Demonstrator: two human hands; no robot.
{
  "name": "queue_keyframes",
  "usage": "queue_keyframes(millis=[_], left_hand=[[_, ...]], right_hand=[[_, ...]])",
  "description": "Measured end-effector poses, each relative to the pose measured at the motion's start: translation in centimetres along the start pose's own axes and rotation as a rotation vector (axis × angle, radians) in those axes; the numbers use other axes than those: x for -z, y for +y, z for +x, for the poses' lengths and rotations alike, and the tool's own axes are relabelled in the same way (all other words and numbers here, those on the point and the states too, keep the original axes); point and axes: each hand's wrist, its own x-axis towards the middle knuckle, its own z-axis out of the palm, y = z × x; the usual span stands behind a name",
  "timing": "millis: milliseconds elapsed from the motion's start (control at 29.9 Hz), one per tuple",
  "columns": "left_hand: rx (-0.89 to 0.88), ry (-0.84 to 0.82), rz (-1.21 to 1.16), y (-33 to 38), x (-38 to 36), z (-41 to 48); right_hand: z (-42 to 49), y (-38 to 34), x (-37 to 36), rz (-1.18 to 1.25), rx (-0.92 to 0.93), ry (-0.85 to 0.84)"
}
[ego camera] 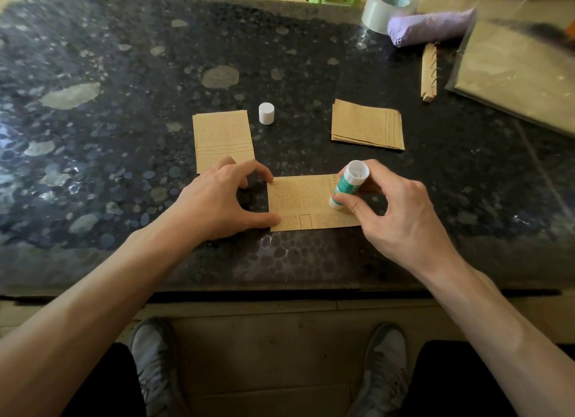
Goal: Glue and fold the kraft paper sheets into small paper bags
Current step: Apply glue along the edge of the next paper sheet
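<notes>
A kraft paper sheet [301, 203] with printed text lies flat near the front of the dark stone table [124, 136]. My left hand [217, 198] holds its left edge down with thumb and fingertips. My right hand [395, 208] grips a green and white glue stick [348, 184], tilted, its lower end on the sheet's right part. The stick's white cap [266, 113] stands apart further back. A folded kraft piece [223, 141] lies behind my left hand. A small stack of kraft sheets [367, 125] sits at the back right.
At the far right lie a tape roll [384, 10], a purple folded umbrella [432, 26], a narrow kraft spiral strip [428, 71] and a clear sleeve of kraft paper [513, 71]. Orange and green stools stand beyond the table. My shoes are below the front edge.
</notes>
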Motion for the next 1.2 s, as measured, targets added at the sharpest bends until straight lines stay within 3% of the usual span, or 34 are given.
queue_keyframes(millis=[301,535,668,869,1203], left_hand=[[-0.002,0.000,0.005,0.0,0.0,-0.1],[0.010,-0.001,-0.003,0.1,0.0,-0.1],[0.018,0.002,-0.008,0.2,0.1,-0.2],[0.008,0.021,-0.033,0.2,0.1,-0.3],[0.017,-0.025,-0.002,0.3,0.3,-0.2]], right_hand=[[0.4,0.3,-0.1,0.144,-0.088,-0.015],[1.0,1.2,1.4,0.224,-0.127,0.177],[1.0,0.0,0.3,0.341,-0.079,0.099],[0.9,0.1,-1.0,0.250,-0.074,-0.011],[0.4,-0.1,-1.5,0.140,-0.055,0.038]])
